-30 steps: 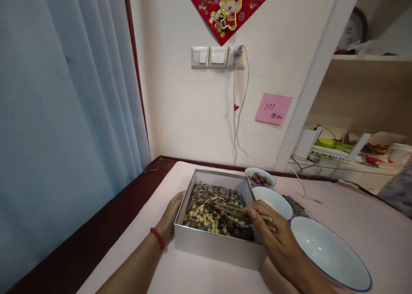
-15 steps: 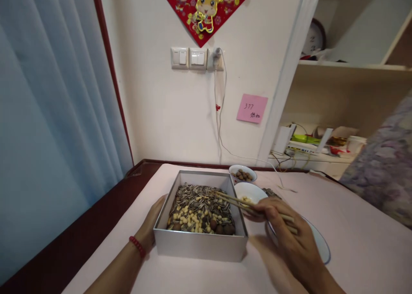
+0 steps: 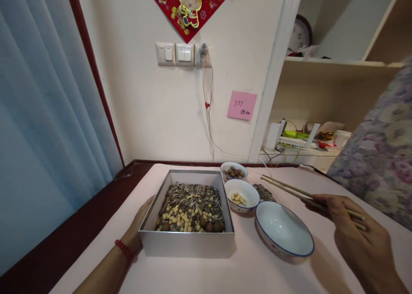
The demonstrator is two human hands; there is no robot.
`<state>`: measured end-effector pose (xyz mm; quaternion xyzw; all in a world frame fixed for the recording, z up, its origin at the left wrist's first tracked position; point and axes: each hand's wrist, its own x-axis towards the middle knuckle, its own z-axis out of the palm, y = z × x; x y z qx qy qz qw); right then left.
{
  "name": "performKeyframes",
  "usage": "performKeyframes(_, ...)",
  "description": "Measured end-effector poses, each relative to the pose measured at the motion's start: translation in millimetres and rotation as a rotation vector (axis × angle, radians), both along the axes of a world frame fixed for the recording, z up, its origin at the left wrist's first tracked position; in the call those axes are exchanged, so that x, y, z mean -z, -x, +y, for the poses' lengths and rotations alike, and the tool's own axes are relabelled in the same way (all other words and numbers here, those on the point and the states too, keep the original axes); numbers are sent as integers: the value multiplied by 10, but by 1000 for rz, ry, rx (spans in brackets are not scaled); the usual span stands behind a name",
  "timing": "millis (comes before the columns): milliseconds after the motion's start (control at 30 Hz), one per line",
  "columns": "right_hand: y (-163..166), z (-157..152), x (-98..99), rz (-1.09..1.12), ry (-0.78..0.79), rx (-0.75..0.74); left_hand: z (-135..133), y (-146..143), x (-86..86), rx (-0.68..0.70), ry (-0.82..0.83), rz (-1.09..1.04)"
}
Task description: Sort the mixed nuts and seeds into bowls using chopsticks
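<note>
My left hand (image 3: 139,221), a red bead bracelet at its wrist, holds the left side of a square silver box (image 3: 188,245); its fingertips are hidden by the box wall. Inside lie striped sunflower seeds (image 3: 189,193), pale peanut kernels (image 3: 180,219) and several round brown nuts (image 3: 209,227). To the right, my right hand (image 3: 357,229) is closed around a pair of wooden chopsticks (image 3: 289,189). Their tips are slightly apart, with nothing between them, above a pile of seeds (image 3: 264,192). A large white bowl (image 3: 283,229) stands between box and right hand.
Beside the box, a white bowl (image 3: 254,193) holds several peanut kernels, and a farther bowl (image 3: 222,169) holds brown nuts. A white cable (image 3: 231,152) hangs from the wall socket to the table. A blue curtain (image 3: 41,113) hangs at left, shelves (image 3: 334,64) stand at right.
My right hand has moved the chopsticks right, away from above the box, uncovering the large bowl. My left hand stays at the box. The view has shifted slightly right.
</note>
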<state>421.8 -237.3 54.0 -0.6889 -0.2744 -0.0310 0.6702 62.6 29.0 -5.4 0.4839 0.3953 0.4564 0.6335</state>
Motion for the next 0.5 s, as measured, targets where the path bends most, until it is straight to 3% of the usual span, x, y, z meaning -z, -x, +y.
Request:
performKeyframes(300, 370, 200, -120, -148, 7, -114, 8, 18, 81, 108, 46, -111)
performKeyframes(500, 792, 560, -96, -327, -47, -412, 1, -9, 122, 99, 108, -149)
